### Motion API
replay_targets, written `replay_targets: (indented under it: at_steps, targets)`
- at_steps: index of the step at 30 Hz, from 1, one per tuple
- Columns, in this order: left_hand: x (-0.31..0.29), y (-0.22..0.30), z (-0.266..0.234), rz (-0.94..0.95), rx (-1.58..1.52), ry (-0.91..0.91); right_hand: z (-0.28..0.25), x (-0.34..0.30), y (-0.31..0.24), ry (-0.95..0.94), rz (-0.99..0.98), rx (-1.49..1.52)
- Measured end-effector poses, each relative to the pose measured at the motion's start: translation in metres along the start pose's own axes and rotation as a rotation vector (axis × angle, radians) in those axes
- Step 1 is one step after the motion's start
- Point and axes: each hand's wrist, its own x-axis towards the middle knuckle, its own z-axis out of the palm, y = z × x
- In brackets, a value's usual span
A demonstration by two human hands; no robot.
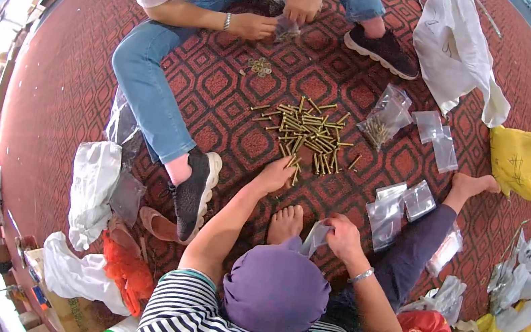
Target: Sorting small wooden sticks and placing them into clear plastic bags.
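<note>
A loose heap of brass-coloured bolts (314,132) lies on the patterned carpet in front of me. At its near edge my left hand (276,173) is closed, fingers curled round a few bolts (296,173). My right hand (343,238), wearing a silver bracelet, pinches the top of a small clear plastic bag (315,240) beside my bare foot (286,224). Flat clear bags (386,217) lie to the right of that hand. Another clear bag (385,123), with small metal parts inside, rests right of the heap.
Across from me a seated person's hands (254,26) hold a small filled clear bag (288,30). Small rings (260,67) lie near them. White sacks (455,50) and a yellow sack (530,169) are at the right. A shoe (159,224) and red bag (125,268) are at the left.
</note>
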Motion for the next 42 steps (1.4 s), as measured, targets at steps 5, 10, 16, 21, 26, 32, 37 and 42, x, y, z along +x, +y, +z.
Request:
replay_targets:
  at_steps: [5,10,16,21,26,32,37,42]
  targets:
    - [-0.011,-0.004,-0.010,-0.038,-0.317,-0.005,-0.004,0.005,-0.004,0.005,-0.024,0.030]
    - [-0.018,-0.010,-0.010,-0.016,-0.624,0.058,-0.004,0.006,-0.004,0.019,-0.042,0.075]
    - [-0.015,-0.030,-0.013,-0.070,-0.761,0.129,0.001,0.004,0.003,0.000,-0.051,0.126]
    - [-0.012,-0.026,-0.012,-0.007,-0.931,0.258,0.001,0.003,0.006,-0.046,-0.014,0.101]
    - [0.000,-0.020,-0.025,-0.195,-0.364,0.459,0.002,0.004,0.003,-0.063,-0.013,0.068]
    - [0.035,0.010,-0.007,-0.224,0.572,0.735,0.009,0.004,0.005,-0.080,0.012,0.010]
    - [0.059,0.000,-0.007,-0.270,0.634,0.679,0.012,0.006,0.000,-0.089,0.024,0.010]
    - [0.050,0.010,-0.012,-0.169,0.442,0.561,0.008,0.005,0.004,-0.082,0.037,0.026]
